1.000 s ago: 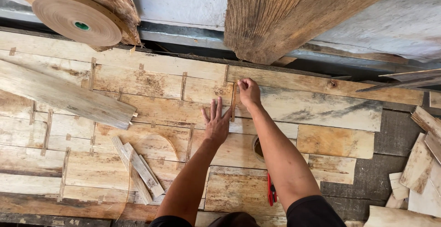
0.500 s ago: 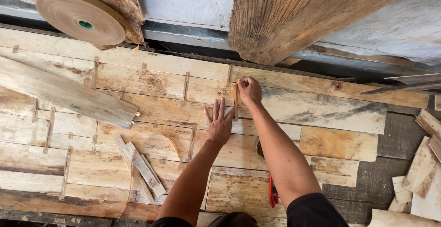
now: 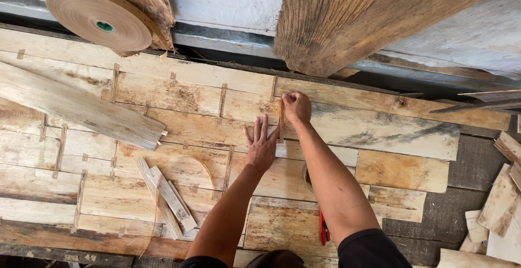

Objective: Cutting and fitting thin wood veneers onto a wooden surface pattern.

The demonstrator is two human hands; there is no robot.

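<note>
Head view shows a floor of thin wood sheets (image 3: 179, 100) joined by small tape bits, under two big logs (image 3: 347, 18) and a grey wall. One tape roll (image 3: 97, 16) hangs at the top left. Your left hand (image 3: 261, 147) lies flat and open on the wood. Your right hand (image 3: 297, 107) pinches the top of one tape strip (image 3: 281, 121) between the hands.
</note>
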